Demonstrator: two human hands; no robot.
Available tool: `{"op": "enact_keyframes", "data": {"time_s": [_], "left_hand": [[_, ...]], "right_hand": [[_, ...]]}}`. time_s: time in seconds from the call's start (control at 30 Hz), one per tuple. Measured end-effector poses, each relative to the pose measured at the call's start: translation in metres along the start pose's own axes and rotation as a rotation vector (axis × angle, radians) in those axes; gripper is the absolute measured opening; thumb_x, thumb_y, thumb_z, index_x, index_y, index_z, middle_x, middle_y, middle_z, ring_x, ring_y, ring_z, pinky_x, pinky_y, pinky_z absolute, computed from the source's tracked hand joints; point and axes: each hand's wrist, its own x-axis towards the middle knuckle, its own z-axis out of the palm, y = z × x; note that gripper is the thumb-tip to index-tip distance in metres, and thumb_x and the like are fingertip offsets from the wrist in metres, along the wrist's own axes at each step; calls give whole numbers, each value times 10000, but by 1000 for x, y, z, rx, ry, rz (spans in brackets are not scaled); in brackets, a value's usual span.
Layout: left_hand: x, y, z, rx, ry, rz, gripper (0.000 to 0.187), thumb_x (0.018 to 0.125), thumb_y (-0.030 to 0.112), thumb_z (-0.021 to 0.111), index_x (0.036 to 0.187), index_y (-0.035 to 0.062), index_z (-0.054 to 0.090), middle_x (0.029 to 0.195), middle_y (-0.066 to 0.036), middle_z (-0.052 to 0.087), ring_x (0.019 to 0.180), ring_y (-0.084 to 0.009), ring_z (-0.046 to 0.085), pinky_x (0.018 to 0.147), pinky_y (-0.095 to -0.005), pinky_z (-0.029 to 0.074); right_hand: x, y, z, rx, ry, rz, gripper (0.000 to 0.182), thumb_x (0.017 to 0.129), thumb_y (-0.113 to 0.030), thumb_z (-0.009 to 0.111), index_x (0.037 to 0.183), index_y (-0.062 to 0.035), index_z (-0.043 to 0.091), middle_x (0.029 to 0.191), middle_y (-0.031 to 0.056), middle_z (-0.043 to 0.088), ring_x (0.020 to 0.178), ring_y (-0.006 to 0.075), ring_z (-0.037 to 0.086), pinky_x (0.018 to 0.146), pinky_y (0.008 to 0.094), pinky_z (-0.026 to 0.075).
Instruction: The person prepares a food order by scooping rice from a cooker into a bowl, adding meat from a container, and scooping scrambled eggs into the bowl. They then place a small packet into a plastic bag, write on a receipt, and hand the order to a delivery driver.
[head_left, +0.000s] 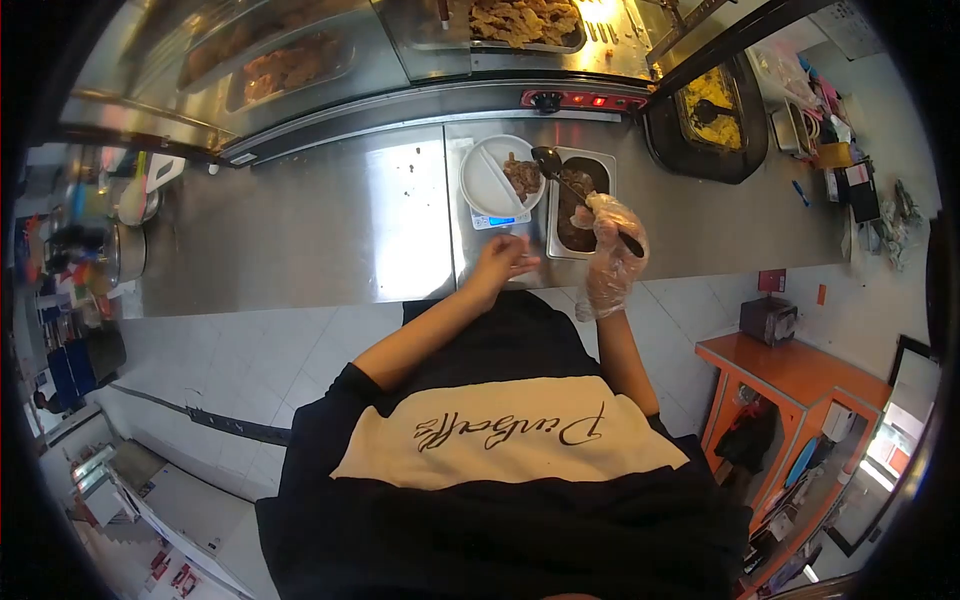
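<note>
My right hand (614, 255), in a clear plastic glove, is closed around the handle of a dark serving spoon (547, 160). The spoon's bowl hangs over the right edge of a white divided plate (487, 183). Pieces of brown meat (521, 178) lie in the plate's right compartment. Beneath the plate sits a digital kitchen scale (500, 220) with a lit blue display. A steel food pan (583, 250) with dark meat in sauce stands to the right, partly behind my gloved hand. My bare left hand (503, 262) is just in front of the scale, fingers loosely apart, holding nothing.
The steel counter (330, 220) runs across, with crumbs to the left. Behind stands a glass warming cabinet with a red switch panel (585, 100) and trays of fried food (525, 22). A black warmer (712, 160) with yellow food is at right, pots (128, 252) at far left.
</note>
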Motion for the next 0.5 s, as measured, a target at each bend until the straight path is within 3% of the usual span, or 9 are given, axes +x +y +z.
{"op": "enact_keyframes", "data": {"time_s": [0.07, 0.1, 0.2, 0.33, 0.4, 0.5], "left_hand": [[2, 1, -3, 39, 163, 55, 322, 875, 294, 541, 1011, 17, 451, 910, -102, 549, 782, -189, 600, 724, -301, 494], [4, -1, -5, 52, 222, 150, 336, 869, 333, 549, 985, 43, 425, 835, -78, 523, 669, -157, 558, 637, -283, 485], [4, 4, -13, 133, 364, 255, 351, 866, 347, 554, 1010, 71, 392, 789, -47, 483, 630, -139, 527, 595, -267, 478], [14, 13, -22, 226, 477, 618, 324, 865, 211, 578, 1057, 29, 390, 903, -69, 419, 685, -106, 464, 549, -223, 397], [9, 28, -20, 271, 481, 624, 347, 865, 176, 571, 1118, 32, 382, 946, -68, 388, 713, -101, 448, 602, -226, 399], [7, 42, -21, 346, 501, 638, 345, 864, 168, 567, 1126, 41, 382, 937, -66, 395, 699, -99, 447, 638, -247, 403]], "right_hand": [[-1, 2, 2, 90, 9, 51, 185, 871, -119, 558, 963, 41, 574, 929, 82, 615, 819, 130, 595, 728, 252, 482], [-2, 4, 3, 136, 13, 76, 192, 872, -127, 560, 966, 40, 575, 933, 81, 614, 815, 127, 592, 727, 250, 481], [-5, 10, 8, 122, 8, 191, 199, 871, -138, 565, 973, 31, 579, 921, 86, 612, 818, 137, 590, 741, 257, 482], [0, 48, 10, -87, -78, 71, 198, 862, -143, 581, 986, 11, 583, 907, 89, 613, 825, 148, 591, 740, 257, 483], [8, 43, 10, -146, -64, -72, 194, 856, -139, 590, 992, 0, 585, 907, 88, 611, 826, 152, 592, 740, 256, 481], [6, 13, 7, 111, -12, 119, 218, 852, -171, 601, 979, 5, 585, 924, 87, 613, 818, 159, 605, 737, 250, 477]]}}
